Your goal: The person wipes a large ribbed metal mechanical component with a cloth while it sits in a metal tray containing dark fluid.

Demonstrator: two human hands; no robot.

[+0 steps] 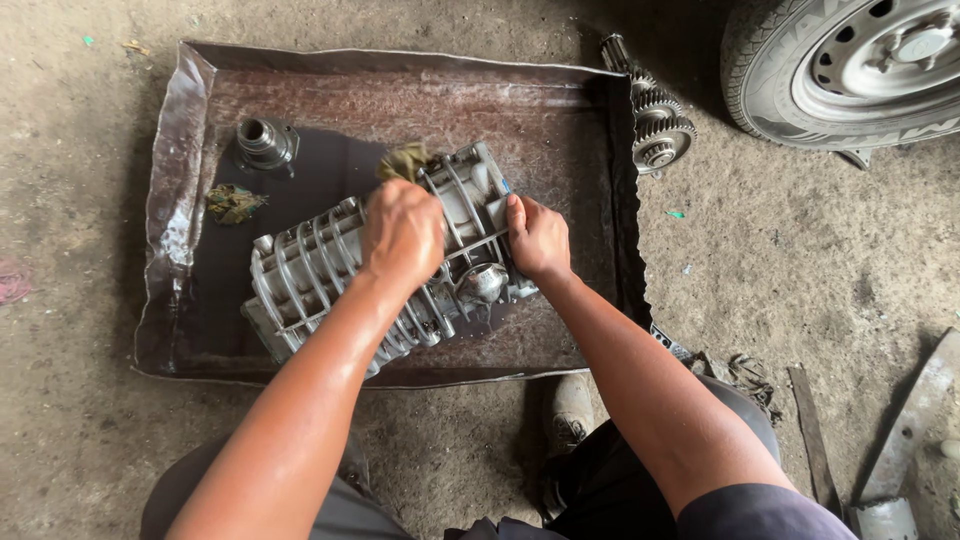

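- Both forearms rise from the bottom edge toward the middle of the frame.
- Upper left: a metal tray [170, 200] holds a small round metal part [265, 142].
- Centre: a ribbed metal casing [320, 265] lies in the tray.
- Left hand [402, 235] is closed around a greenish rag [403, 162], pressed on the casing.
- Right hand [538, 238] grips the casing's right end, fingers curled.
- Upper right: a gear shaft [655, 125] and a car wheel [850, 65].

Bare forearms, wet and glistening, no gloves on left hand [402, 235] or right hand [538, 238]; no rings or bands near the fingers. Short dark sleeve edge far back from the right fingers. Dark grey trousers; scuffed, dirty shoe [570, 415] below.
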